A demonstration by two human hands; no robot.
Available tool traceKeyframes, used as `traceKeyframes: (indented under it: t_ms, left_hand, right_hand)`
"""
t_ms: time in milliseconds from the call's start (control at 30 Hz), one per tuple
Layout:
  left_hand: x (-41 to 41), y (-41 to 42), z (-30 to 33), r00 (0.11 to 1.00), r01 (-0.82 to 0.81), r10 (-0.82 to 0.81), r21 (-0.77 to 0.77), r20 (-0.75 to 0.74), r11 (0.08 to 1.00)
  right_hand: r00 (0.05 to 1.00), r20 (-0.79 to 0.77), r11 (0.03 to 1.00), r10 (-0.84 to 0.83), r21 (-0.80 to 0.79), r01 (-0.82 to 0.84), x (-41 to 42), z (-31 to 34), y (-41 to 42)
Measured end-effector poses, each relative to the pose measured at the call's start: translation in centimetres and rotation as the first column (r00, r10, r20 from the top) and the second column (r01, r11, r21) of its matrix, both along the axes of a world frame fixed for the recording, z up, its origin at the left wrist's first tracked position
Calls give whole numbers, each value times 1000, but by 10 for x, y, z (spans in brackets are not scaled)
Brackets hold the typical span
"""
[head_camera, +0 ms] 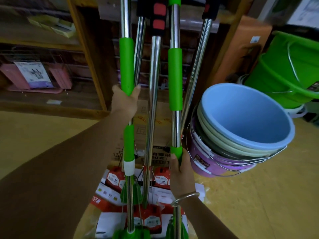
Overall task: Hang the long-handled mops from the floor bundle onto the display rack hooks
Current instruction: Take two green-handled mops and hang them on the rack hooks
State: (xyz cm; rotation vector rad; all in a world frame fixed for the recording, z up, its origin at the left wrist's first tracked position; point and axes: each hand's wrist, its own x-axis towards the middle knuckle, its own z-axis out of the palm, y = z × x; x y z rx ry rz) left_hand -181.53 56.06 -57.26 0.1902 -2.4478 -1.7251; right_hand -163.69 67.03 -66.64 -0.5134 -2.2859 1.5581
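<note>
Several long steel-handled mops stand upright in front of me. My left hand [125, 99] is closed around the lower end of a green foam grip on the left mop [127, 66]. My right hand [180, 168] grips a second green-sleeved mop [175, 78] lower down, at a green collar on its shaft. Between and beside them hang other mops with black-and-red foam grips [158, 19] and bare steel shafts [152, 100]. Green mop heads [131, 190] hang near the bottom. The rack hooks at the top are out of view.
A tilted stack of nested buckets, blue [245, 116] on top and purple [215, 163] below, sits just right of the mops. Green buckets [290, 71] stand behind it. Cardboard boxes [155, 130] and red packaged goods [160, 176] lie under the mops. Wooden shelving [43, 49] fills the left.
</note>
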Motion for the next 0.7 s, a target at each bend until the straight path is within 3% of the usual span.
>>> traceKeyframes:
  t_ms: [167,367,467,600,700]
  left_hand:
    - [42,-16,1,968,83,-94,-55,-232,995]
    - [92,-17,32,992,18,1,150,-130,989]
    - [108,-28,53,982,-25,44,105,-183,994]
    - [141,-38,72,976,90,-94,-27,-198,996]
    - [159,-37,94,980,88,-89,-11,-178,996]
  right_hand:
    - [999,-52,1000,-1,-31,0,20,11,4]
    - [998,-16,998,-56,-7,56,46,33,-1]
    - [999,46,1000,-12,10,12,66,47,3]
    - [991,131,1000,15,21,-18,94,69,8]
    - [975,199,994,95,40,-105,109,88,4]
